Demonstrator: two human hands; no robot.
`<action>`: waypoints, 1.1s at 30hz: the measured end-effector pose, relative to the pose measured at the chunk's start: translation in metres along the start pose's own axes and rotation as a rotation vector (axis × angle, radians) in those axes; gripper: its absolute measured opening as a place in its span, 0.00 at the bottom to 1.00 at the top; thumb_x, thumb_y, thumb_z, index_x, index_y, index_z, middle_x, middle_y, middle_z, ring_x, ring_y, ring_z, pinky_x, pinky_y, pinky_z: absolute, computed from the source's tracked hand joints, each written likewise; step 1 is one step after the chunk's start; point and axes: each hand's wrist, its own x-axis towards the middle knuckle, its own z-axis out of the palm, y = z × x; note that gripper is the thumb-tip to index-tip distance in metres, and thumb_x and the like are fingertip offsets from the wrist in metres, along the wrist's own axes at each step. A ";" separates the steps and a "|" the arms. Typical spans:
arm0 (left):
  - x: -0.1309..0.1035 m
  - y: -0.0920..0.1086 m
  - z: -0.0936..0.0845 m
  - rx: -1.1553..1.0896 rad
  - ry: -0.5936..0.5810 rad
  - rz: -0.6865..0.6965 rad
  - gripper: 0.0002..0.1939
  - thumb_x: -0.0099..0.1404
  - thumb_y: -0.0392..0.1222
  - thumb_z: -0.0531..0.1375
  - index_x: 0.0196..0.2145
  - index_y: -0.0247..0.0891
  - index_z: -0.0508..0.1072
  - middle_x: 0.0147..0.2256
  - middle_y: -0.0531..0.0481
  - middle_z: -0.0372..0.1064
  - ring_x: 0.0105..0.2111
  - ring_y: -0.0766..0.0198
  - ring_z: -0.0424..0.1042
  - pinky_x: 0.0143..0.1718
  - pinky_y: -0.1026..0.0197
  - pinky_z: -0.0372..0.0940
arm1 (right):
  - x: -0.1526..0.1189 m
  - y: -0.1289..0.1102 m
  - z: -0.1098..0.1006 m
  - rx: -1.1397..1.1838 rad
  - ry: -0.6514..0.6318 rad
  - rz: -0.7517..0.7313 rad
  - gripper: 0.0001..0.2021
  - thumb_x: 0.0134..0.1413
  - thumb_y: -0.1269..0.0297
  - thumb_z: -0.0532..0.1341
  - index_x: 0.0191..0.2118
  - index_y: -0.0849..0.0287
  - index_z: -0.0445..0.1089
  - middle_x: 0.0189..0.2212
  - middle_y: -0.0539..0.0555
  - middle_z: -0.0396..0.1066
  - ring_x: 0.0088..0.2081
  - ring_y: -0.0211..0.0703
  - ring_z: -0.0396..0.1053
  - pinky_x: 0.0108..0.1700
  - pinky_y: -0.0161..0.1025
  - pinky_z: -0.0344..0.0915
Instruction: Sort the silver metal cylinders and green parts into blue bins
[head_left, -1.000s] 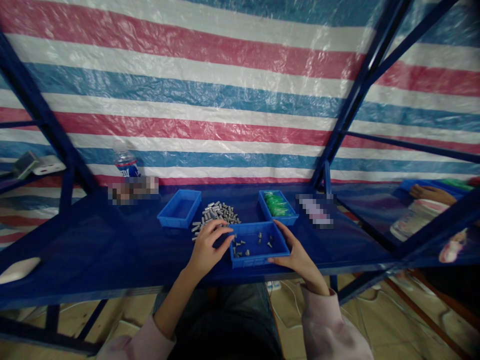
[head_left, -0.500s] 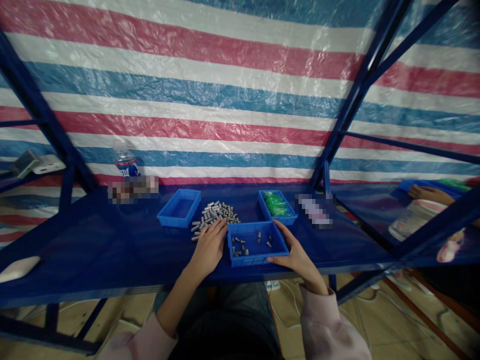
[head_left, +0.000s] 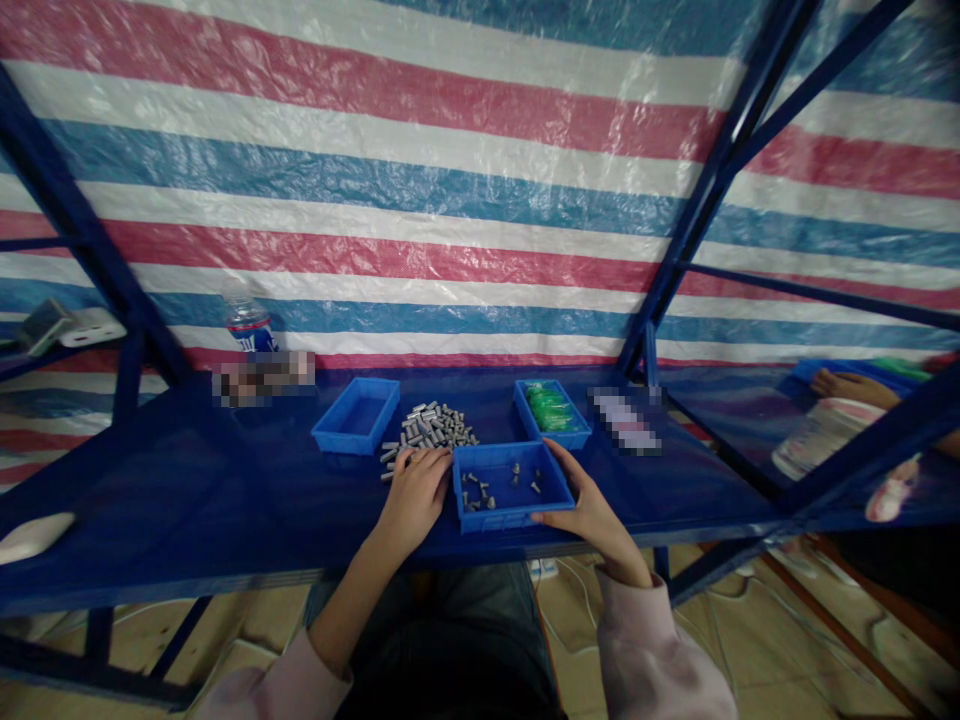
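A blue tray [head_left: 514, 517] with several small screws in it stands near the front edge of the table. My right hand [head_left: 592, 508] grips its right side, thumb at the front wall and fingers along the side. Left of the tray, my left hand [head_left: 414, 492] lies by the front of a pile of metal cylinders and screws [head_left: 431, 425], its fingers bent together and the tips hidden. What it holds, if anything, cannot be made out.
An empty blue tray [head_left: 357, 415] stands left of the pile. Another tray [head_left: 583, 440] holds green packets [head_left: 550, 407]. A bottle [head_left: 252, 325] is at the back left, a white object [head_left: 36, 538] at the left. At the right, another person's hand [head_left: 855, 388] is near a clear tub [head_left: 821, 440].
My left hand's fingers have drawn in and bent more, slightly back from the pile. My right hand stays on the tray. The whole view has shifted slightly.
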 end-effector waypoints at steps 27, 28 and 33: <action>-0.003 -0.003 0.001 0.020 0.049 -0.007 0.16 0.64 0.30 0.53 0.45 0.43 0.73 0.40 0.48 0.75 0.45 0.53 0.71 0.52 0.45 0.54 | -0.001 0.003 -0.001 -0.015 0.005 -0.019 0.50 0.34 0.56 0.74 0.64 0.51 0.51 0.62 0.58 0.57 0.62 0.57 0.56 0.63 0.53 0.53; -0.003 -0.003 0.001 0.017 0.052 -0.005 0.16 0.64 0.29 0.53 0.44 0.43 0.73 0.39 0.48 0.75 0.44 0.54 0.71 0.51 0.45 0.55 | -0.001 0.003 -0.001 -0.012 0.007 -0.020 0.50 0.34 0.56 0.74 0.64 0.52 0.52 0.62 0.58 0.57 0.62 0.57 0.55 0.63 0.53 0.53; -0.004 -0.003 0.001 0.030 0.056 0.005 0.15 0.64 0.30 0.52 0.43 0.43 0.73 0.38 0.48 0.75 0.43 0.55 0.71 0.52 0.46 0.54 | -0.001 0.001 0.000 -0.013 0.015 -0.017 0.50 0.33 0.56 0.74 0.64 0.51 0.52 0.62 0.58 0.57 0.63 0.58 0.54 0.64 0.54 0.52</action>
